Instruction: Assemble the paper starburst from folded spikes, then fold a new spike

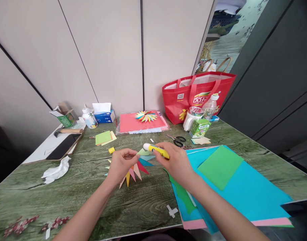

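Observation:
My left hand pinches a pale green folded paper piece between thumb and fingers. My right hand grips a yellow glue stick, its white end at the tip of that piece; whether the two touch I cannot tell. Under my left hand lies a star of folded paper points in red, blue, pink and orange, partly hidden by the hand. A small yellow cap rests on the table just left of it. Farther back, a finished-looking multicolour paper ring sits on a packet of red paper.
Large blue sheets with a green square on top cover the right side. Black-handled scissors, a green drink carton and a red bag stand behind. Crumpled tissue, a phone and green paper squares lie left.

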`<state>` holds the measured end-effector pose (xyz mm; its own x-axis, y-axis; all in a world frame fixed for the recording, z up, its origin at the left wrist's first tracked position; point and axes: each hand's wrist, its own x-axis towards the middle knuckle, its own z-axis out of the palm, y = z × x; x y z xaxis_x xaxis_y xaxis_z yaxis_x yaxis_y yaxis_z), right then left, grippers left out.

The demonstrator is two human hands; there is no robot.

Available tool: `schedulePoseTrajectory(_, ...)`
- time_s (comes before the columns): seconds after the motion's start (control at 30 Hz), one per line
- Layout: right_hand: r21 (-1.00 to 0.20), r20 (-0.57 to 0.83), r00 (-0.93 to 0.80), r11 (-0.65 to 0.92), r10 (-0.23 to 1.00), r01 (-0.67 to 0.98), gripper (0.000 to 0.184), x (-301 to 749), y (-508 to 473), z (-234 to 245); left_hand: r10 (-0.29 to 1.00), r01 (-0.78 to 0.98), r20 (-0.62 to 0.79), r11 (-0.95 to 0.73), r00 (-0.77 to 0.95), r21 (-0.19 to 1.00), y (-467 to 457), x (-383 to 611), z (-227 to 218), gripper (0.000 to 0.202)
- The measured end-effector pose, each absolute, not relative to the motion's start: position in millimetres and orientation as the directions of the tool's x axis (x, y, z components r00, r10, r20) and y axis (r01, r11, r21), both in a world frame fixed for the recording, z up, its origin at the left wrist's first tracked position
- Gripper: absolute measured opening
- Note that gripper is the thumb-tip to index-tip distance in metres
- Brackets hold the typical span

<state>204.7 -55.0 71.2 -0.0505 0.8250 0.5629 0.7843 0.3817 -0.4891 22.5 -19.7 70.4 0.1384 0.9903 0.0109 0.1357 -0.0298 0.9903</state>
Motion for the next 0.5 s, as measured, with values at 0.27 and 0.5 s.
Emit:
schedulePoseTrajectory(0.27, -0.467, 0.233, 0.323, -0.186, 0.917, 0.865, 0.023, 245.2, 5.2, 15.8, 0.917, -0.186, -0.241, 0.309, 0.316, 0.933, -24.1, 17.3, 70.2, 0.026)
schedulePoseTrajectory(0.5, -0.317, 0.232, 0.262, -0.182, 0.937, 0.931, 0.019, 245.0, 33.9, -9.7, 0.933, -0.299, -0.242, 0.318, 0.265, 0.900, -16.9, 10.1, 61.5, 0.025)
